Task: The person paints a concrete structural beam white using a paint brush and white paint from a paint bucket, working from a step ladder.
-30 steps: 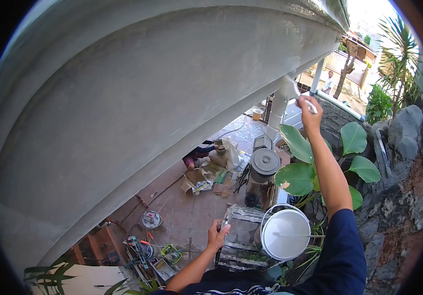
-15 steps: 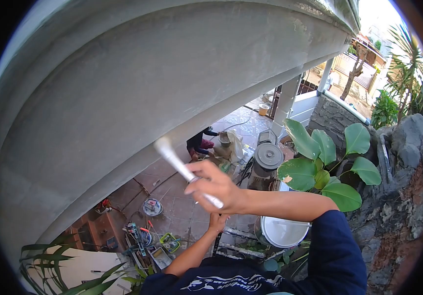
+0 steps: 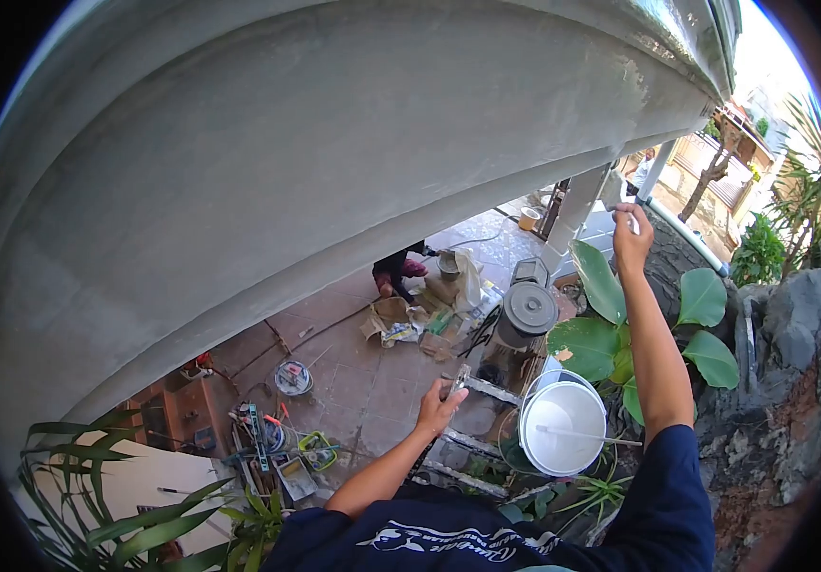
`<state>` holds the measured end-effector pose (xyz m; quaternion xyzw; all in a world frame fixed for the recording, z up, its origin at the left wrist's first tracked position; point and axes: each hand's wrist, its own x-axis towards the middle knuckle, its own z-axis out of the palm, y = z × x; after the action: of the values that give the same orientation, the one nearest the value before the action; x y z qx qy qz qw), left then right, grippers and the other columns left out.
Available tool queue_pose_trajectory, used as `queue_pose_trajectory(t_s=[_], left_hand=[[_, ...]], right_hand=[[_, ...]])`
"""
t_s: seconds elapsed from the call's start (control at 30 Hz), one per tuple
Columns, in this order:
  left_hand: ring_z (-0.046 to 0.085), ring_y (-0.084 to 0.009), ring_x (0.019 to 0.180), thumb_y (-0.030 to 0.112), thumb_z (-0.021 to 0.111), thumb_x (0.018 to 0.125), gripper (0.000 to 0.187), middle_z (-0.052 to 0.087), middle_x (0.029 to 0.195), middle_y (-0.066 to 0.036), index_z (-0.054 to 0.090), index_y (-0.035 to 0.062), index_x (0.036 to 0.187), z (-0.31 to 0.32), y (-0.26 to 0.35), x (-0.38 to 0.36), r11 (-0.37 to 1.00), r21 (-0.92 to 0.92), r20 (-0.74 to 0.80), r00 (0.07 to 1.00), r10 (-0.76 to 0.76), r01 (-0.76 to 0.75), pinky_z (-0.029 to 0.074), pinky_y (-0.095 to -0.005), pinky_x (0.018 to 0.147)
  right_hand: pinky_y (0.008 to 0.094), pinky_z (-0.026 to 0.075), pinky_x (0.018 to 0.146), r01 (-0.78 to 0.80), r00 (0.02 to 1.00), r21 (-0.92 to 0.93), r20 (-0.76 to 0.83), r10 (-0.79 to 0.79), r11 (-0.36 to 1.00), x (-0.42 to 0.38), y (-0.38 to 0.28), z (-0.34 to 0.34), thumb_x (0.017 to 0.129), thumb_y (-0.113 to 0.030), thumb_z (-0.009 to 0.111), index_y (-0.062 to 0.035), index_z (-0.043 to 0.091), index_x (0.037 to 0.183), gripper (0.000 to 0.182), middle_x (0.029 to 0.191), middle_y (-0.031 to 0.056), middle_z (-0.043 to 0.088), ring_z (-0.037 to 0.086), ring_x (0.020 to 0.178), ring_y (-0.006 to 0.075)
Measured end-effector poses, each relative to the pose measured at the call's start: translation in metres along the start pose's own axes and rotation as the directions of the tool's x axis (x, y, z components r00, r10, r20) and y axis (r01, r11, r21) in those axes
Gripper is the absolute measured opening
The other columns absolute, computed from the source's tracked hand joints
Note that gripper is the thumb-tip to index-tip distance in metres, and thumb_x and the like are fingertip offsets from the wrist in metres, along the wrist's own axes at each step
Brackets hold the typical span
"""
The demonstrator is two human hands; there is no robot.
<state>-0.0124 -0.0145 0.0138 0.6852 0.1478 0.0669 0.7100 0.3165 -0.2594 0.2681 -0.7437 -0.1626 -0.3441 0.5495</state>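
My right hand (image 3: 632, 236) is raised at arm's length to the right, its fingers pinched round a paintbrush (image 3: 613, 191). Only a pale, partly hidden part of the brush shows, in front of the white post. Lower down, my left hand (image 3: 439, 408) is wrapped round the top of a ladder rail (image 3: 462, 377). Paint-splashed rungs (image 3: 492, 389) run to the right of that hand. A white bucket (image 3: 533, 434) sits right of the ladder, with a thin stick (image 3: 611, 439) across it. Above me curves a grey plastered wall (image 3: 334, 143).
Big leaves (image 3: 706, 297) and rough rock (image 3: 763, 419) stand close on my right. Below are a lidded grey bin (image 3: 529, 310), a crouching person (image 3: 399, 272), a paint bucket (image 3: 293, 377) and several tools (image 3: 260, 439) on the tiled floor. Long leaves (image 3: 96, 505) reach in at lower left.
My right hand has swung with the brush from beneath the grey wall's lower edge out to the upper right. The white bucket is now uncovered. My left hand shows more fully on the ladder.
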Motion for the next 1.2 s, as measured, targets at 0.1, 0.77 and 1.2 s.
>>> queue_pose_trajectory(t_s=[0.1, 0.77, 1.2], left_hand=[[0.059, -0.0122, 0.066, 0.039, 0.074, 0.084, 0.047, 0.067, 0.081, -0.008, 0.058, 0.0001, 0.105, 0.001, 0.001, 0.0, 0.999, -0.032, 0.001, 1.0, 0.007, -0.007, 0.048, -0.0284, 0.061], [0.059, -0.014, 0.071, 0.044, 0.071, 0.086, 0.054, 0.065, 0.086, -0.009, 0.054, 0.0017, 0.115, 0.007, -0.033, 0.016, 0.999, 0.046, -0.022, 0.999, 0.028, -0.027, 0.048, -0.0282, 0.065], [0.062, -0.024, 0.093, 0.062, 0.064, 0.082, 0.077, 0.063, 0.104, -0.02, 0.052, -0.003, 0.122, 0.004, -0.003, 0.011, 0.998, -0.022, 0.101, 0.993, -0.058, 0.06, 0.048, -0.0367, 0.083]], right_hand=[[0.0311, 0.048, 0.079, -0.008, 0.996, 0.087, 0.095, -0.001, 0.996, -0.024, -0.058, 0.032, 0.083, -0.006, 0.062, -0.0046, 0.068, 0.089, 0.008, 0.091, 0.0087, 0.066, 0.062, 0.083, 0.0183], [0.0329, 0.055, 0.083, 0.116, 0.993, 0.524, -0.055, -0.103, 0.844, -0.136, -0.198, 0.042, 0.086, 0.008, 0.058, 0.0, 0.06, 0.089, 0.009, 0.119, 0.0221, 0.061, 0.066, 0.094, 0.0251], [0.0376, 0.054, 0.073, 0.505, 0.696, 0.646, 0.087, -0.713, 0.572, -0.222, -0.386, 0.09, 0.074, 0.003, 0.068, 0.0023, 0.07, 0.093, 0.019, 0.103, 0.0262, 0.064, 0.066, 0.087, 0.0359]])
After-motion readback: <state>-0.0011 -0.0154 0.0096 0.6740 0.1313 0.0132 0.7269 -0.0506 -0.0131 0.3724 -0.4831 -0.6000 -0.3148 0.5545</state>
